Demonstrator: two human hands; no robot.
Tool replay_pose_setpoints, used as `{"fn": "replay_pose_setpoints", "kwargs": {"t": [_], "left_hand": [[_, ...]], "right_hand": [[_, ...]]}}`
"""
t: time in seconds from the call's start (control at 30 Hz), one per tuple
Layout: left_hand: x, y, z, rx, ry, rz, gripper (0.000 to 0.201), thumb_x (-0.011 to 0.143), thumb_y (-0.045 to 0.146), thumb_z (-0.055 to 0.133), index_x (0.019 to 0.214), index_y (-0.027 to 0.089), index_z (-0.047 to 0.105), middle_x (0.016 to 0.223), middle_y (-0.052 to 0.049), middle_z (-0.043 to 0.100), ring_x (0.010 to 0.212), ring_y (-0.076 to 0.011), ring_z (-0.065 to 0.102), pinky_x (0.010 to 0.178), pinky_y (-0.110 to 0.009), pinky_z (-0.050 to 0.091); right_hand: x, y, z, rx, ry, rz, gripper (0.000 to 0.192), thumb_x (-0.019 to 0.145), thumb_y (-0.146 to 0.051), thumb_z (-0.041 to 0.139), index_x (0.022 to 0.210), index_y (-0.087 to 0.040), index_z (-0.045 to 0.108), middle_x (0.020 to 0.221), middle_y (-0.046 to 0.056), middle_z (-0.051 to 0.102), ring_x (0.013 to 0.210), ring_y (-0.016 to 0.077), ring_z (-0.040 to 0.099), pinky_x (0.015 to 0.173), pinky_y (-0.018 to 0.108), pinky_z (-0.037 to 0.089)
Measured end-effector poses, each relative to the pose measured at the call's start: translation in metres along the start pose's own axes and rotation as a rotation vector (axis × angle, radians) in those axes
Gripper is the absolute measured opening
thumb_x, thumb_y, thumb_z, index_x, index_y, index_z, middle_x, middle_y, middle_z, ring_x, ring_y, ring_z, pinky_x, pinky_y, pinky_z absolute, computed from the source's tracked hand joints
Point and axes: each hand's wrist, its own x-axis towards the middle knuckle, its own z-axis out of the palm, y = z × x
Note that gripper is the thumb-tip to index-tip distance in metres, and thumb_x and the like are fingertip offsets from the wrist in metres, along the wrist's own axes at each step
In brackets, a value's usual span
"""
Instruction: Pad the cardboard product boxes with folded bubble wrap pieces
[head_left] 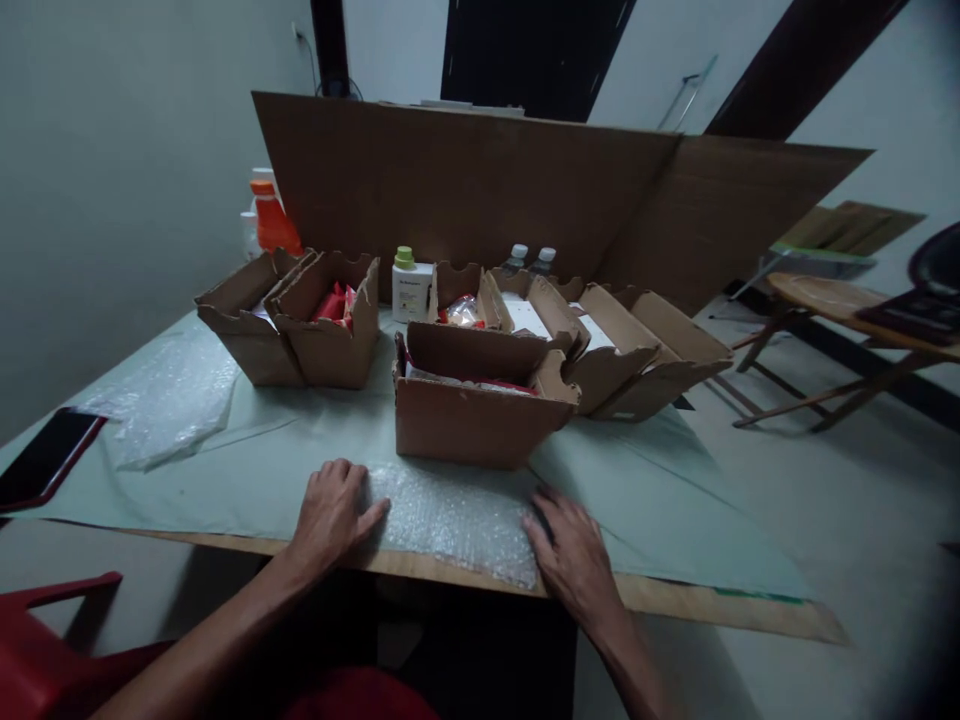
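Left hand [330, 512] and right hand [571, 545] lie flat, fingers loosely spread, gripping nothing, on either end of a bubble wrap sheet [454, 518] at the worktop [247, 470] front edge, just before an open cardboard box [472, 405].

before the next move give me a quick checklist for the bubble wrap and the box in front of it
1. Left hand flat on bubble wrap sheet: ok.
2. Right hand on the sheet's right edge: ok.
3. Sheet fully on table: not ok, its near edge reaches the table's edge.
4. Open cardboard box right behind the sheet: ok.
5. Box contents: cannot tell.
6. Phone apart from the sheet: ok.
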Motion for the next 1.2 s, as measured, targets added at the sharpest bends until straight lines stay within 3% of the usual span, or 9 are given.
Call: {"fn": "replay_pose_setpoints", "kwargs": {"t": [0.23,0.33,0.43,0.53,0.63,0.83,0.93,1.03,1.2], "left_hand": [[-0.001,0.02,0.003,-0.275,-0.071,-0.128,0.005,0.079,0.014,0.056,0.081,0.019,0.058,0.085,-0.005,0.063,0.084,-0.022,0.058,0.075,-0.032,0.043],[-0.004,0.001,0.001,-0.556,-0.061,-0.208,0.007,0.078,0.016,0.052,0.082,0.021,0.053,0.073,0.002,0.058,0.068,-0.0162,0.056,0.064,-0.026,0.042],[0.006,-0.036,-0.015,-0.679,0.052,-0.236,0.021,0.081,0.026,0.052,0.101,0.021,0.057,0.081,0.002,0.063,0.071,-0.0157,0.06,0.065,-0.025,0.045],[0.034,-0.067,-0.04,-0.552,0.091,-0.202,0.049,0.082,0.028,0.055,0.13,0.018,0.053,0.085,-0.001,0.068,0.073,-0.0176,0.064,0.069,-0.027,0.048],[0.073,-0.075,-0.054,-0.331,0.01,-0.076,0.057,0.083,0.021,0.054,0.14,0.018,0.05,0.084,-0.003,0.071,0.074,-0.0205,0.067,0.071,-0.029,0.049],[0.123,-0.058,-0.038,-0.201,-0.028,0.145,0.061,0.08,0.017,0.064,0.14,0.02,0.053,0.124,-0.012,0.068,0.112,-0.0282,0.064,0.096,-0.038,0.05],[0.105,-0.065,-0.034,-0.217,0.033,0.176,0.059,0.081,0.017,0.062,0.14,0.016,0.052,0.14,-0.017,0.056,0.132,-0.0321,0.049,0.111,-0.048,0.039],[0.058,-0.084,-0.047,-0.384,0.049,0.305,0.053,0.082,0.015,0.056,0.135,0.018,0.056,0.144,-0.015,0.053,0.138,-0.0307,0.043,0.116,-0.053,0.033],[-0.025,-0.094,-0.064,-0.656,-0.254,0.478,0.075,0.077,0.039,0.076,0.145,0.027,0.047,0.148,-0.011,0.052,0.142,-0.0319,0.039,0.114,-0.049,0.039]], "right_hand": [[0.015,-0.022,-0.001,0.119,-0.071,0.039,0.024,0.09,-0.034,0.048,0.074,-0.022,0.061,0.086,0.008,0.072,0.08,0.0246,0.066,0.074,0.036,0.048],[0.007,-0.038,-0.014,0.333,-0.157,0.155,0.022,0.09,-0.041,0.053,0.08,-0.023,0.062,0.071,0.002,0.068,0.062,0.0187,0.063,0.06,0.028,0.047],[-0.002,-0.076,-0.013,0.586,-0.226,0.181,0.031,0.092,-0.036,0.053,0.116,-0.02,0.066,0.073,0.0,0.07,0.059,0.0157,0.064,0.057,0.023,0.05],[-0.006,-0.129,0.003,0.793,-0.285,0.09,0.053,0.091,-0.025,0.052,0.144,-0.023,0.054,0.094,0.003,0.076,0.075,0.0156,0.07,0.071,0.023,0.055],[-0.004,-0.177,0.024,0.944,-0.355,0.041,0.044,0.09,-0.022,0.055,0.132,-0.027,0.066,0.11,0.006,0.075,0.092,0.0187,0.07,0.085,0.028,0.055],[-0.001,-0.211,0.044,1.117,-0.518,0.324,0.04,0.088,-0.037,0.06,0.124,-0.021,0.07,0.08,0.003,0.065,0.066,0.0148,0.057,0.062,0.025,0.05],[-0.002,-0.209,0.043,1.203,-0.592,0.43,0.048,0.086,-0.041,0.063,0.128,-0.018,0.066,0.078,0.001,0.058,0.068,0.0143,0.053,0.058,0.024,0.047],[-0.002,-0.209,0.04,1.317,-0.636,0.516,0.055,0.081,-0.045,0.07,0.128,-0.017,0.064,0.084,0.003,0.061,0.076,0.0161,0.056,0.061,0.025,0.048],[0.007,-0.214,0.03,1.572,-0.593,0.617,0.064,0.081,-0.06,0.07,0.125,-0.015,0.063,0.096,0.011,0.07,0.08,0.0186,0.064,0.067,0.029,0.052]]}}
